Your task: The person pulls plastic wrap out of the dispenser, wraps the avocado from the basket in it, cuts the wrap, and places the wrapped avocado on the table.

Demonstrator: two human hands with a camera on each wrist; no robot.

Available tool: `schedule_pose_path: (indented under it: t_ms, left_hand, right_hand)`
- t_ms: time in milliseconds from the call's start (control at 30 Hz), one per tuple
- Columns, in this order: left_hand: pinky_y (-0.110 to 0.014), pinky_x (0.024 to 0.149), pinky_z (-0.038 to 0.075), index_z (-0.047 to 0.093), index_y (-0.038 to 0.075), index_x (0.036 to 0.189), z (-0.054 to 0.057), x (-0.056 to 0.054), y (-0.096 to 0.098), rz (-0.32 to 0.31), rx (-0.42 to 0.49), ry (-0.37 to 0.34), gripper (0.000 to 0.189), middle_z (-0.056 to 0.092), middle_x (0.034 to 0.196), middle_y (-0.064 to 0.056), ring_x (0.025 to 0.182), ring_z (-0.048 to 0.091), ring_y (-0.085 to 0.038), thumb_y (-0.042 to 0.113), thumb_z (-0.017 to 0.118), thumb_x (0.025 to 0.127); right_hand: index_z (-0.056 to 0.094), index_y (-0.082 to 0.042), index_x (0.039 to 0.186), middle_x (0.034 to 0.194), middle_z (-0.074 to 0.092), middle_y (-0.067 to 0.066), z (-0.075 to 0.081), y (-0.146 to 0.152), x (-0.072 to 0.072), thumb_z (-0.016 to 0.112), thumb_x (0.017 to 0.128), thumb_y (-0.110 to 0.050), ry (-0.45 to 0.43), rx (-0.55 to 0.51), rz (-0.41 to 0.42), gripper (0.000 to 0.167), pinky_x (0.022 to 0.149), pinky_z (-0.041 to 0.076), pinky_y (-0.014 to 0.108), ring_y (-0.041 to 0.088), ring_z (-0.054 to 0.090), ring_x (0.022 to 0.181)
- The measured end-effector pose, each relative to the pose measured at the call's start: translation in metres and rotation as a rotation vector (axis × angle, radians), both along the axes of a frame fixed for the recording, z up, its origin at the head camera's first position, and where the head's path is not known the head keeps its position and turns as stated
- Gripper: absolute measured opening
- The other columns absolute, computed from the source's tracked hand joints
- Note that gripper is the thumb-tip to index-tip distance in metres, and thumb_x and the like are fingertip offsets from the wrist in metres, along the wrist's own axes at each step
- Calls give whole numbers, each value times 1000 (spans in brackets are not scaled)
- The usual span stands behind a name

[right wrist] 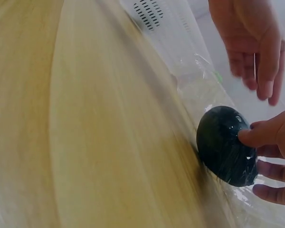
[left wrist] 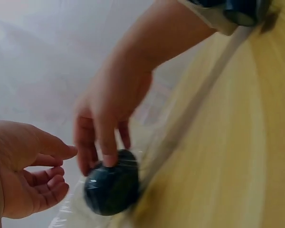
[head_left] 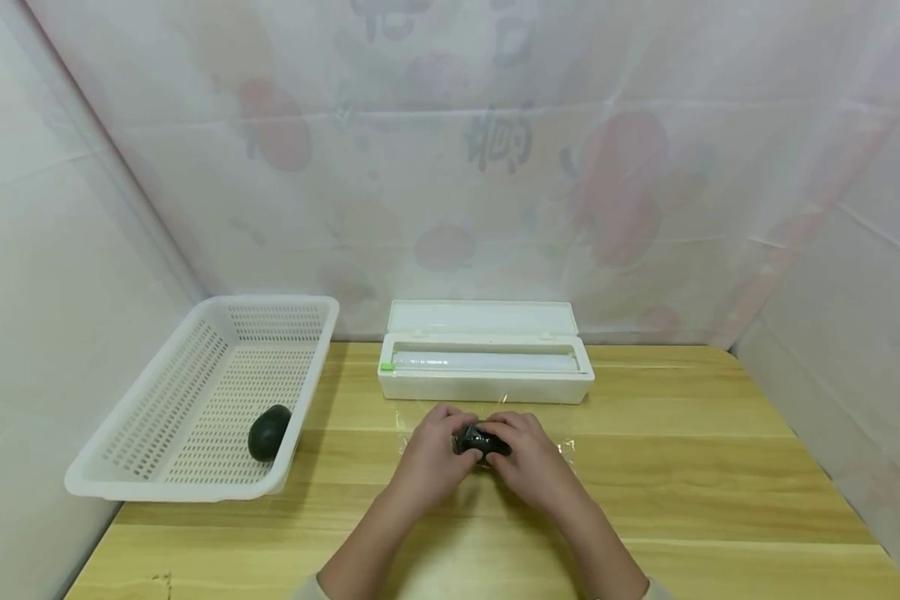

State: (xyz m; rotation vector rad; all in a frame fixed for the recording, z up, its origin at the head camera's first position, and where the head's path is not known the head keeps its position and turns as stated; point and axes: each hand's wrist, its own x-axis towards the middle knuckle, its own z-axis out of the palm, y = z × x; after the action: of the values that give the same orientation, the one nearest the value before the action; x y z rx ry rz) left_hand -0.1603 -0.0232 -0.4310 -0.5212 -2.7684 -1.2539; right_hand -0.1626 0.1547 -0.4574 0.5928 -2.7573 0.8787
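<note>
Forearms (head_left: 598, 546) are reaching toward the desk's (head_left: 682, 467) back edge; the right hand (head_left: 530, 462) is gripping a dark oval object (right wrist: 222, 145), the left hand (head_left: 431, 458) hovering loose-fingered beside it.

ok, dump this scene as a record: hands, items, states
right hand: thumb and fingers grip a dark fruit
left hand: beside that fruit, fingers relaxed
film: clear, spread around the gripped fruit
wrap box: white, lid open, roll inside, beyond the hands
basket: white, left of the box, holding a second dark fruit
table: wooden
</note>
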Motion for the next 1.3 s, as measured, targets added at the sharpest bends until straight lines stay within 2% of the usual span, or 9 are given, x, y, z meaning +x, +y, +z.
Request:
schedule_pose_path:
  t_ms: [100,233,367,667,800,967,1100,1200,1300]
  left_hand:
    - [-37,94,53,66,0,123,-8,1,6,-14,-16,1,44,59,115,-10,109,59,-24,7,79,81]
    - [-40,96,52,67,1,121,-21,-2,9,26,-35,6,45,57,114,-9,110,56,-26,7,82,79]
    - [-42,95,52,67,5,117,-28,-7,8,66,-2,-17,46,56,113,-9,110,55,-26,7,85,75]
    - [-44,95,50,65,6,123,-35,-19,-5,42,67,-141,55,58,116,-9,107,59,-25,10,87,72]
    - [-47,96,49,66,7,123,-35,-23,-11,34,65,-155,55,60,120,-9,111,57,-26,14,87,72]
    - [-48,96,50,65,7,126,-28,-23,-18,58,57,-118,57,58,127,-11,116,55,-30,17,86,74]
    - [-48,99,49,65,9,125,-21,-21,-18,73,101,-39,55,58,126,-8,120,53,-30,13,86,75]
    - [-44,100,49,66,10,125,-19,-19,-14,20,67,48,53,59,125,-5,119,53,-26,14,85,76]
    - [-43,100,49,65,12,125,-23,-17,-7,-56,-53,128,55,59,125,-3,119,53,-25,21,86,75]
  right_hand:
    - [71,-13,119,124,64,-2,0,1,0,75,84,-7,-2,-2,0,35,99,49,41,20,52,115]
    - [71,-14,119,124,64,-3,0,1,0,75,85,-5,-11,-8,1,36,100,49,41,19,52,115]
    - [71,-16,120,125,63,-4,0,2,-1,75,84,-5,-23,-17,-1,38,101,49,41,18,52,116]
    - [70,-17,121,126,63,-5,-1,2,-2,76,83,-6,-47,-36,1,41,102,48,42,17,52,117]
    - [70,-17,123,127,62,-5,-2,2,-2,75,85,-8,-55,-40,1,39,102,48,43,17,51,118]
    - [68,-15,125,129,61,-2,-3,2,-3,73,88,-11,-54,-33,1,37,101,48,45,20,51,120]
    - [68,-14,125,130,61,0,-3,2,-3,71,89,-11,-48,-27,-5,36,100,48,45,22,51,120]
    - [67,-12,126,130,62,1,-4,2,-3,71,89,-11,-37,-23,-8,37,100,47,46,23,51,120]
    - [65,-11,127,129,63,3,-6,1,-3,72,88,-10,-33,-43,-21,40,101,48,45,23,52,120]
